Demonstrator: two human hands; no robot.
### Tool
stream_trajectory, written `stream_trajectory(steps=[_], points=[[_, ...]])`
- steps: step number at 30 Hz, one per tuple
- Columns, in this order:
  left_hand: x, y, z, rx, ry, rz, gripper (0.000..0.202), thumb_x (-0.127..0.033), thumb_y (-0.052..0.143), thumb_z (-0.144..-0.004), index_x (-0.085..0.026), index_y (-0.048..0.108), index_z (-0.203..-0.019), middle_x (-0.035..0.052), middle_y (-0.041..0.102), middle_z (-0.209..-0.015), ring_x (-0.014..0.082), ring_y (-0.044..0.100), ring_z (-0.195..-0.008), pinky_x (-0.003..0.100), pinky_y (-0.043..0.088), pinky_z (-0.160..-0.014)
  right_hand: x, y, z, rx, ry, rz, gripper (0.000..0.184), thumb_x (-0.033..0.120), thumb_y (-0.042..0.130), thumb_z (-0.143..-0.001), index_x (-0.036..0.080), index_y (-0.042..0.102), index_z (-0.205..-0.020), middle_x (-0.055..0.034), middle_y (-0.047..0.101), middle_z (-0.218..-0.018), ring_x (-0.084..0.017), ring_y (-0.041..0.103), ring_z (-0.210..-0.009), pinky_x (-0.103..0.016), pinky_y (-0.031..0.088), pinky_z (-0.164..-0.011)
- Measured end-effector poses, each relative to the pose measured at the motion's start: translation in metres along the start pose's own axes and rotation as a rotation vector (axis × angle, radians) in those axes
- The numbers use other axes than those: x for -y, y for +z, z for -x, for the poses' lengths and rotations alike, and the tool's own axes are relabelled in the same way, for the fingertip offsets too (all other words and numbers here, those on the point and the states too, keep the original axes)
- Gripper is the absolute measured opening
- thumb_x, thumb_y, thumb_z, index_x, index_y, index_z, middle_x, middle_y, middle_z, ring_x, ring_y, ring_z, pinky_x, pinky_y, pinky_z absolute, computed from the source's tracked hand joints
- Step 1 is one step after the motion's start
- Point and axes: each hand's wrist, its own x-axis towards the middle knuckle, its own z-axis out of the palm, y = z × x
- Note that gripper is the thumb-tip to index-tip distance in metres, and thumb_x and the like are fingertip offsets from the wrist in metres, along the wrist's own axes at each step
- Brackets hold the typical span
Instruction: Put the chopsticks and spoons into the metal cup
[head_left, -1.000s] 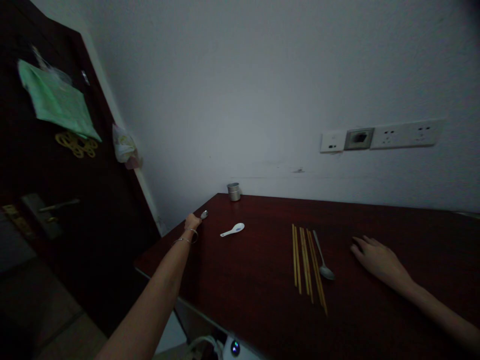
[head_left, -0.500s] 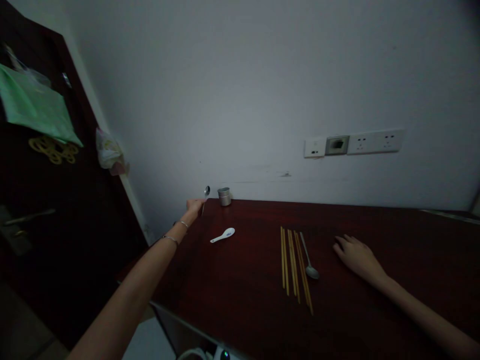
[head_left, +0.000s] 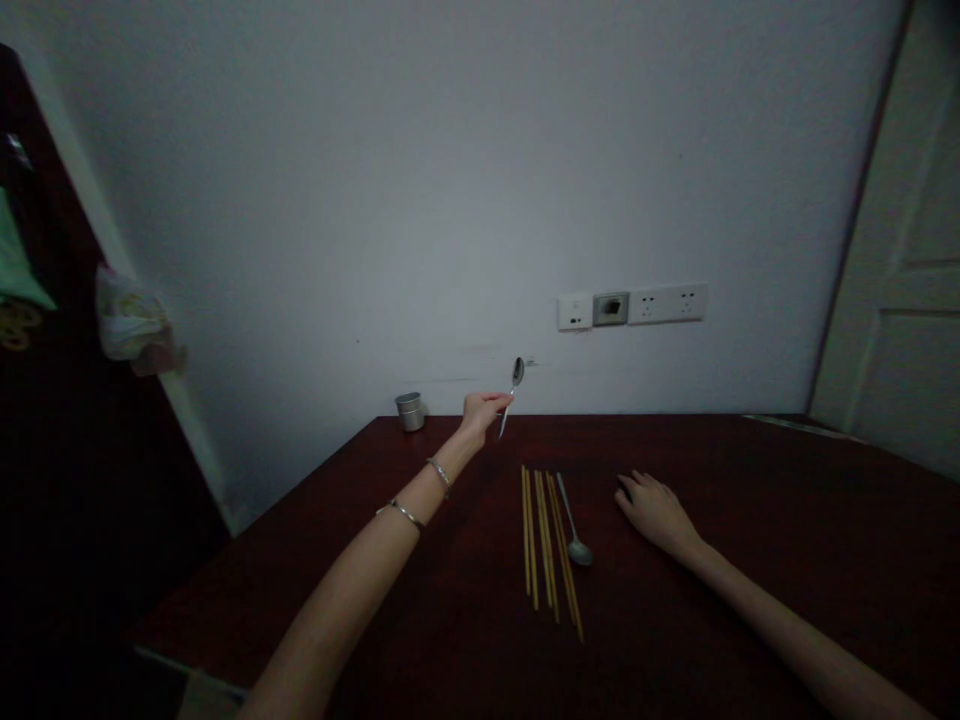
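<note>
My left hand [head_left: 484, 408] is closed on a shiny metal spoon [head_left: 517, 372], holding it up above the far part of the table with the bowl pointing upward. Two bracelets circle that wrist and forearm. Several wooden chopsticks [head_left: 543, 540] lie side by side on the dark red table [head_left: 675, 640]. A second, long-handled metal spoon [head_left: 579, 552] rests along their right side, bowl towards me. To the right of it my right hand [head_left: 654, 508] lies palm down on the table, fingers loosely stretched out, holding nothing. The white spoon is out of sight now.
A metal cup [head_left: 410, 411] stands at the table's far left corner, near the wall. White sockets and switches [head_left: 631, 307] are fixed on the wall behind. A plastic bag [head_left: 133, 318] hangs by the dark door at left; a pale door [head_left: 907, 260] is at right.
My left hand has carried the metal spoon rightward, away from the cup, towards the chopsticks. The view has turned right. My right hand stays resting on the table.
</note>
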Motion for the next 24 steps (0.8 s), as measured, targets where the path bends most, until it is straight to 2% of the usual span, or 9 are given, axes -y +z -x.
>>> stream_trajectory(steps=[3,6,9,13,15,17,19,22,24], points=[[0.007,0.039,0.014,0.061,-0.024,0.052,0.018,-0.023,0.068,-0.055,-0.011,0.068,-0.067,0.0066,0.065,-0.068,0.0107,0.052,-0.059,0.023,0.035,-0.055,0.003,-0.004,0.001,0.012,0.014,-0.004,0.044,0.032,0.032,-0.082,0.011,0.054,-0.115,-0.0168,0.048,-0.123,-0.029,0.039,-0.117,-0.043,0.031,-0.094],[0.020,0.065,0.026,0.088,-0.032,0.084,0.018,-0.024,0.069,-0.054,-0.012,0.069,-0.067,0.0059,0.065,-0.066,0.0111,0.053,-0.060,0.022,0.036,-0.056,0.005,-0.007,0.002,0.019,0.026,-0.004,0.044,0.032,0.033,-0.082,0.012,0.053,-0.115,-0.0167,0.048,-0.124,-0.029,0.039,-0.117,-0.043,0.031,-0.093],[0.032,0.080,0.035,0.115,-0.039,0.098,0.017,-0.025,0.069,-0.054,-0.013,0.069,-0.066,0.0047,0.064,-0.063,0.0105,0.052,-0.057,0.022,0.036,-0.055,0.005,-0.009,0.002,0.018,0.031,-0.018,0.044,0.032,0.033,-0.082,0.012,0.054,-0.114,-0.0174,0.047,-0.124,-0.029,0.040,-0.117,-0.043,0.031,-0.094],[0.040,0.084,0.040,0.130,-0.063,0.102,0.016,-0.025,0.070,-0.053,-0.014,0.069,-0.064,0.0045,0.064,-0.062,0.0107,0.051,-0.055,0.022,0.036,-0.053,0.003,-0.017,-0.001,0.003,0.038,-0.150,0.041,0.029,0.042,-0.079,0.011,0.054,-0.113,-0.0175,0.046,-0.125,-0.028,0.041,-0.116,-0.042,0.030,-0.095],[0.040,0.083,0.039,0.140,-0.064,0.133,0.017,-0.025,0.070,-0.053,-0.013,0.069,-0.064,0.0056,0.065,-0.064,0.0113,0.052,-0.056,0.022,0.037,-0.054,0.007,-0.028,-0.004,-0.035,-0.007,-0.329,0.041,0.027,0.047,-0.076,0.010,0.055,-0.112,-0.0173,0.047,-0.124,-0.026,0.043,-0.115,-0.040,0.031,-0.096],[0.039,0.083,0.038,0.139,-0.066,0.170,0.018,-0.025,0.071,-0.052,-0.013,0.069,-0.065,0.0066,0.066,-0.068,0.0121,0.054,-0.059,0.023,0.038,-0.055,0.017,-0.041,-0.007,-0.055,-0.063,-0.600,0.038,0.029,0.050,-0.075,0.011,0.058,-0.108,-0.0146,0.055,-0.117,-0.024,0.049,-0.110,-0.037,0.035,-0.094],[0.036,0.082,0.038,0.124,-0.067,0.199,0.019,-0.025,0.071,-0.052,-0.014,0.069,-0.067,0.0072,0.066,-0.071,0.0129,0.055,-0.062,0.023,0.039,-0.057,0.034,-0.054,-0.008,-0.006,-0.061,-0.920,0.037,0.034,0.055,-0.072,0.013,0.061,-0.102,-0.0108,0.063,-0.104,-0.024,0.056,-0.099,-0.038,0.042,-0.088],[0.031,0.083,0.039,0.104,-0.058,0.227,0.019,-0.025,0.070,-0.053,-0.014,0.069,-0.068,0.0075,0.067,-0.074,0.0133,0.056,-0.065,0.024,0.040,-0.060,0.062,-0.065,-0.007,0.088,0.047,-1.349,0.036,0.032,0.065,-0.064,0.013,0.062,-0.094,-0.0096,0.067,-0.094,-0.022,0.061,-0.087,-0.034,0.050,-0.076],[0.029,0.084,0.041,0.088,-0.049,0.241,0.018,-0.026,0.070,-0.054,-0.013,0.069,-0.068,0.0071,0.067,-0.073,0.0125,0.055,-0.064,0.023,0.039,-0.059,0.077,-0.068,-0.007,0.146,0.148,-1.528,0.035,0.028,0.069,-0.061,0.013,0.062,-0.091,-0.0088,0.068,-0.087,-0.020,0.063,-0.080,-0.031,0.053,-0.068]])
